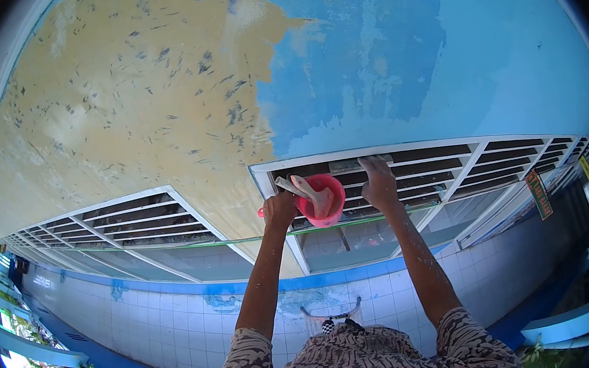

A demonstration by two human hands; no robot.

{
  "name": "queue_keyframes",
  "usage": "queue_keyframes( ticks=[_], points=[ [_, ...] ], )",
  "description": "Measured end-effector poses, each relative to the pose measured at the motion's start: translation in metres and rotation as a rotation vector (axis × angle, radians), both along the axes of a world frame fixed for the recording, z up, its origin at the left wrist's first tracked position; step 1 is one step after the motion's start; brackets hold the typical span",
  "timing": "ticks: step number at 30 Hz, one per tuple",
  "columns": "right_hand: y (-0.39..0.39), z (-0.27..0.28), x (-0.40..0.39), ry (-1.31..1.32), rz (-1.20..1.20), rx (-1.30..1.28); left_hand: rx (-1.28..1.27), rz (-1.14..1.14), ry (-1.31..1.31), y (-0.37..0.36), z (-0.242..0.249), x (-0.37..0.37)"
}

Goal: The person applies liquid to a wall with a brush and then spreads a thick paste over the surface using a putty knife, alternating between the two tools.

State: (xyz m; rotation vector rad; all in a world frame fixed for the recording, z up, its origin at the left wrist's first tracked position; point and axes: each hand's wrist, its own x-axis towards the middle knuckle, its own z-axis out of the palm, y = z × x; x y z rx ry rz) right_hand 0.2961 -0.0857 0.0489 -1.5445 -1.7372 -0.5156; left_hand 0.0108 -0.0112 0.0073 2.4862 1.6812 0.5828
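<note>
The pink bucket (334, 213), close to the centre of the view, is held at its 9 o'clock side by the left hand (281, 210), whose fingers are closed about the handle. A brush (322, 201) is rested inside the bucket with its handle leaning toward 11 o'clock, and a pale stick (288, 186) is seen just above the left hand. At about 2 o'clock from the bucket, a grey flat piece (346, 165) is touched by the fingers of the right hand (380, 188) at the top of the slatted window frame (474, 170); whether it is gripped or only pressed cannot be told. For good work here, the bucket is best held level and near the frame, so that the brush is not tipped out. The grey piece is probably best guided flat, with even pressure, and the slats are best left unknocked by the knuckles.
</note>
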Motion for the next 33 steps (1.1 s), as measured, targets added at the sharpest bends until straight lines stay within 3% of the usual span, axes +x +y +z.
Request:
queue_keyframes(
  ticks=[1,5,9,14,18,22,26,29,31,33],
  points=[
    [0.007,0.001,0.002,-0.028,0.017,-0.236,0.006,0.006,0.002,0.0,-0.001,0.0],
    [0.027,-0.008,0.0,-0.16,0.083,-0.297,0.028,0.003,0.007,0.002,-0.002,0.0],
    [0.045,-0.025,0.003,-0.284,0.053,-0.044,0.034,0.002,-0.001,0.002,-0.006,-0.002],
    [0.016,-0.015,0.013,-0.313,0.071,-0.041,0.038,0.004,0.007,-0.001,0.002,-0.001],
    [-0.03,0.002,0.028,-0.167,0.064,-0.083,0.037,-0.024,0.014,0.004,-0.002,-0.004],
    [-0.084,0.055,0.037,0.073,0.113,0.025,0.015,-0.056,0.015,0.003,0.01,-0.007],
    [-0.112,0.139,0.029,0.066,0.057,0.14,0.159,-0.133,0.011,0.001,0.004,-0.01],
    [-0.1,0.189,0.028,-0.13,-0.024,0.184,0.266,-0.201,0.038,0.003,0.005,-0.009],
    [-0.08,0.219,0.027,-0.311,-0.037,0.373,0.26,-0.187,0.062,0.0,0.012,-0.005],
    [-0.054,0.24,0.028,-0.335,-0.065,0.409,0.27,-0.216,0.033,0.002,0.016,-0.007]
  ],
)
